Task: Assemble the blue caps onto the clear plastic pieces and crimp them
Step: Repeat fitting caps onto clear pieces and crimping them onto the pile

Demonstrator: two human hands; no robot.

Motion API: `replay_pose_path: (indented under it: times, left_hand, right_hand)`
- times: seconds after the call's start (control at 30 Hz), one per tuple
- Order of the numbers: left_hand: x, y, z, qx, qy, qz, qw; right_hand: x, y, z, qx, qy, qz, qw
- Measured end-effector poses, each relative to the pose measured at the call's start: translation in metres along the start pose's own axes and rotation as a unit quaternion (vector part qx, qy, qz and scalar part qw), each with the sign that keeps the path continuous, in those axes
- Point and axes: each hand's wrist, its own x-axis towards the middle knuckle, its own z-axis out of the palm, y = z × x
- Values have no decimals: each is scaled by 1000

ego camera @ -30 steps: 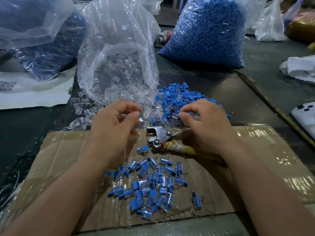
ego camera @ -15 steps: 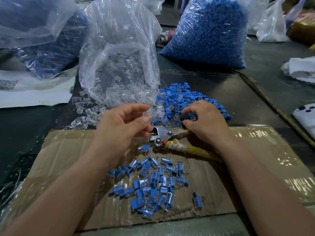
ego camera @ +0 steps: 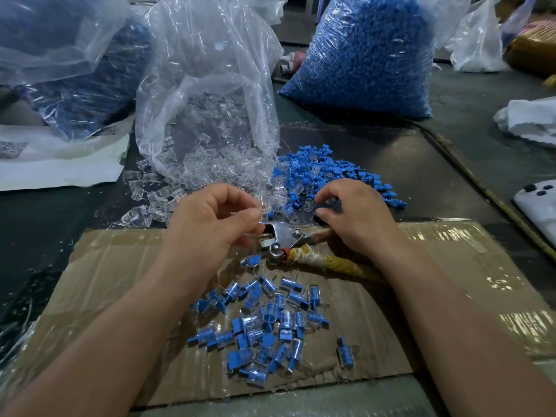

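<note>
My left hand (ego camera: 210, 224) pinches a clear plastic piece (ego camera: 265, 207) between thumb and forefinger, just above the crimping tool's metal head (ego camera: 282, 236). My right hand (ego camera: 352, 212) reaches into the loose pile of blue caps (ego camera: 328, 170) and pinches a blue cap (ego camera: 332, 204) at its fingertips. The tool's taped handle (ego camera: 331, 261) lies on the cardboard sheet (ego camera: 120, 281) under my right wrist. A heap of assembled blue-and-clear pieces (ego camera: 267, 326) lies on the cardboard in front of me. Loose clear pieces (ego camera: 156, 197) spill from an open clear bag (ego camera: 207, 85).
A big bag of blue caps (ego camera: 367, 55) stands at the back, another bag (ego camera: 60, 70) at the far left over white paper (ego camera: 60, 167). A white phone (ego camera: 538, 206) and a white cloth (ego camera: 529, 118) lie at the right.
My left hand has moved right and down with the clear piece, closer to the tool head. My right hand has shifted into the blue cap pile and closed its fingertips on a cap.
</note>
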Motion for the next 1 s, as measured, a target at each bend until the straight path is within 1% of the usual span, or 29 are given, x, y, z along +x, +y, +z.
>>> replay_pose_path:
  times: [0.13, 0.23, 0.33, 0.43, 0.5, 0.6, 0.67, 0.73, 0.77, 0.9, 1.0]
  left_hand:
    - [-1, 2, 0, -18, -2, -6, 1000]
    - [-1, 3, 1, -30, -1, -10, 1000]
    - [-1, 5, 1, -36, -3, -14, 999]
    - [-2, 5, 1, -38, -1, -13, 999]
    - [-2, 6, 2, -39, 3, -11, 999]
    - [-1, 5, 3, -32, 13, -9, 999]
    - [-1, 4, 4, -25, 14, -9, 1000]
    - [-2, 3, 4, -22, 10, -8, 1000]
    - [-2, 3, 4, -20, 5, -6, 1000]
    - [-4, 2, 5, 1, -15, 8, 1000]
    - [-5, 4, 5, 2, -23, 15, 1000]
  right_hand:
    - [0, -1, -1, 6, -2, -19, 1000]
    - [-2, -2, -1, 42, 31, -21, 998]
    - [-6, -7, -6, 120, 71, -15, 990]
    - [-12, -18, -16, 245, 66, -6, 967]
    - [-19, -27, -24, 305, 59, -24, 950]
    - [-30, -43, -26, 299, 32, -66, 951]
    - [-35, -51, -22, 337, 20, -65, 939]
    - [-36, -55, -19, 367, 28, -63, 928]
    - [-36, -57, -18, 366, 36, -71, 927]
    - [-38, -59, -13, 341, 70, -96, 933]
    - [-37, -57, -13, 322, 66, -108, 938]
